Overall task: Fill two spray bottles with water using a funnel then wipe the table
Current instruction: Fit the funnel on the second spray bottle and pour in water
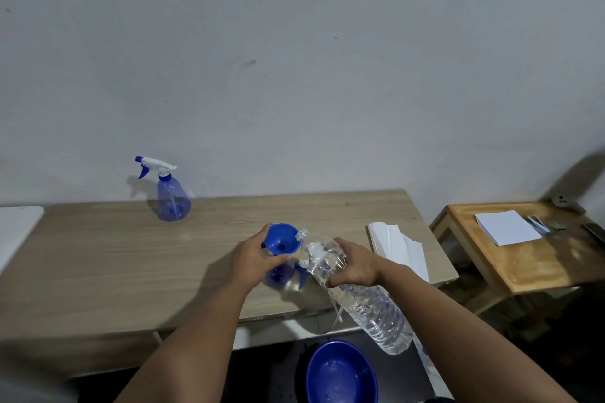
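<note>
A blue funnel sits in the neck of an open blue spray bottle near the table's front edge. My left hand grips that bottle and the funnel's stem. My right hand grips a large clear water bottle, tilted with its mouth close to the funnel's rim. A white and blue sprayer head lies just right of the open bottle, partly hidden by the water bottle. A second blue spray bottle with its sprayer on stands at the back left of the wooden table.
Folded white paper towels lie on the table's right end. A blue basin sits on the floor below the front edge. A small wooden side table with white paper and small items stands to the right. The wall is close behind.
</note>
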Demonstrator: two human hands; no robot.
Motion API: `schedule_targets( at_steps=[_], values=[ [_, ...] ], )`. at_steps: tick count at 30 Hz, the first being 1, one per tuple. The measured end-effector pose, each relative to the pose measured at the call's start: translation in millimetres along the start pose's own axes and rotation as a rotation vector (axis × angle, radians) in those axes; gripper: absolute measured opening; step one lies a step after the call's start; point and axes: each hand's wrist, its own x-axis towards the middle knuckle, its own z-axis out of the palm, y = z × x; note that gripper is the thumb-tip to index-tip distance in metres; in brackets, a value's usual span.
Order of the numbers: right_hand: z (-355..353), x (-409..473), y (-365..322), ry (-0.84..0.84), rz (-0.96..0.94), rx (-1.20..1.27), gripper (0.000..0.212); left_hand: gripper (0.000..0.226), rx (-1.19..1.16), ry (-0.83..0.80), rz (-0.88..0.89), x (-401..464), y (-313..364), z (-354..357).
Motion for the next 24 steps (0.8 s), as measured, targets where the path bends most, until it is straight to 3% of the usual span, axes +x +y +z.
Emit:
schedule_targets(
  at_steps=[4,19,24],
  values=[
    [-3.8,1.1,-4.9,-0.032,0.026,-0.030,0.079,0.140,-0.006,0.009,0.006,-0.6,-3.0,1.6],
    [-17.0,3.5,-29.2,-0.100,0.059,-0.126,0.067,0.119,0.057,0.028,0.015,-3.0,-4.2,1.5],
    [-20.5,-0.2,-35.6,-0.098,0.087,-0.150,0.075,0.120,0.069,0.022,0.011,-3.1,-4.5,1.5]
  ],
)
